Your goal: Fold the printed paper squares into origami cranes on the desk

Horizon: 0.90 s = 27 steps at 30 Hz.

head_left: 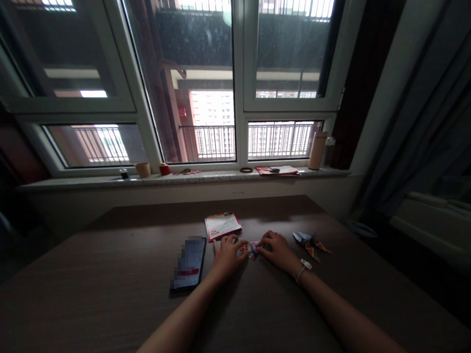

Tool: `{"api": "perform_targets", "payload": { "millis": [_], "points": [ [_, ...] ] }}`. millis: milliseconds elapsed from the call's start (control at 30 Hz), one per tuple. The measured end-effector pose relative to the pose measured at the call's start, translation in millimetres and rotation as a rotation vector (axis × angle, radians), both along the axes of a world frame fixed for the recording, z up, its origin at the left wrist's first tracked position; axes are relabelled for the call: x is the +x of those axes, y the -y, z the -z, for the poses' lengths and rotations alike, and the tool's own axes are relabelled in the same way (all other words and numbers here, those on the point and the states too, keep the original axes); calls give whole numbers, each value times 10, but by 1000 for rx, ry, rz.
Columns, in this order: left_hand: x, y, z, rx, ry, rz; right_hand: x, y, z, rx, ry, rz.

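Observation:
A small piece of colourful printed paper point(252, 249), apparently folded, lies on the brown table point(147, 318) between my two hands. My left hand point(228, 254) pinches its left end with thumb and fingers. On the opposite end, the fingers of my right hand point(278, 250) press together on the paper. A bracelet point(305, 264) circles my right wrist. Right of that hand sits a folded paper shape point(312, 243) with pointed, patterned ends. A stack of red-edged printed sheets point(222, 224) lies just beyond my left hand.
A smartphone point(189, 266) lies left of my left forearm. Along the windowsill point(221, 176) stand a paper cup point(143, 170), a red spool-like object point(164, 169), a brown ring point(246, 170), scissors point(274, 170) on more printed sheets point(289, 169), and a tall tan bottle point(317, 151).

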<state>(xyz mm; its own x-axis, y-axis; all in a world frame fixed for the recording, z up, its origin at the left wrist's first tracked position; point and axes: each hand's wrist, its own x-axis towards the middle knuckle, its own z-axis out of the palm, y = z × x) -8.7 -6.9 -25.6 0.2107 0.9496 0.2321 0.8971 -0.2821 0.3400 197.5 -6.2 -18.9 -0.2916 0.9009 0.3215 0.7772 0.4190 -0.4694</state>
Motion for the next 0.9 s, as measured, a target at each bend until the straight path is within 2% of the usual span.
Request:
{"api": "perform_targets", "payload": {
  "millis": [267, 433, 667, 900],
  "points": [
    [15, 26, -32, -1, 20, -8, -20, -73, 66, 35, -53, 15],
    [11, 38, -48, -42, 1, 6, 5, -138, 124, -3, -31, 5],
    [-1, 58, -78, -89, -26, 22, -72, -70, 69, 11, 34, 118],
    [-50, 53, -100, -144, -69, 64, -128, -58, 91, 22, 62, 156]
  ]
}}
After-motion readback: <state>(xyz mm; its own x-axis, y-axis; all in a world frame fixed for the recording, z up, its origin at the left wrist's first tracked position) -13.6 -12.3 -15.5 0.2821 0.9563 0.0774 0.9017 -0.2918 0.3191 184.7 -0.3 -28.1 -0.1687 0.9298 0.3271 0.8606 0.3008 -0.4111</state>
